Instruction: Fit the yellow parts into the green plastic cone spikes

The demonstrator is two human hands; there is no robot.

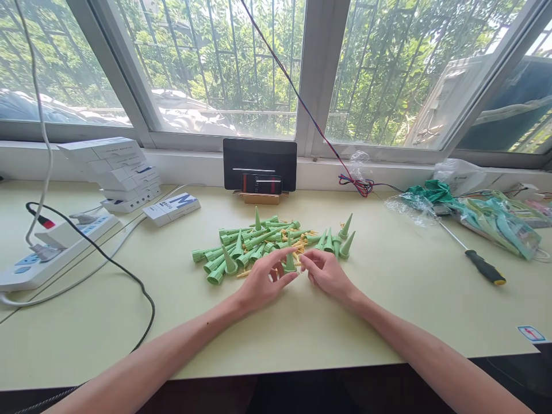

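My left hand (266, 277) curves round an upright green plastic spike (290, 263), with its index finger across the upper part and its thumb near the base. Close by on the right, my right hand (328, 275) has its thumb and fingers pinched together. Whatever lies in that pinch is too small to make out. Just beyond both hands is a loose heap of green plastic spikes (241, 244), some lying and some upright, with small yellow pegs (244, 274) scattered among them. Several more green spikes (346, 246) stand to the right of the heap.
A tablet (260, 158) and a phone (261, 184) lean on a stand by the window. Left are stacked white boxes (125, 172), a single box (172, 209) and a power strip (56, 250) with cables. Right lie a screwdriver (483, 267) and plastic bags (495, 218).
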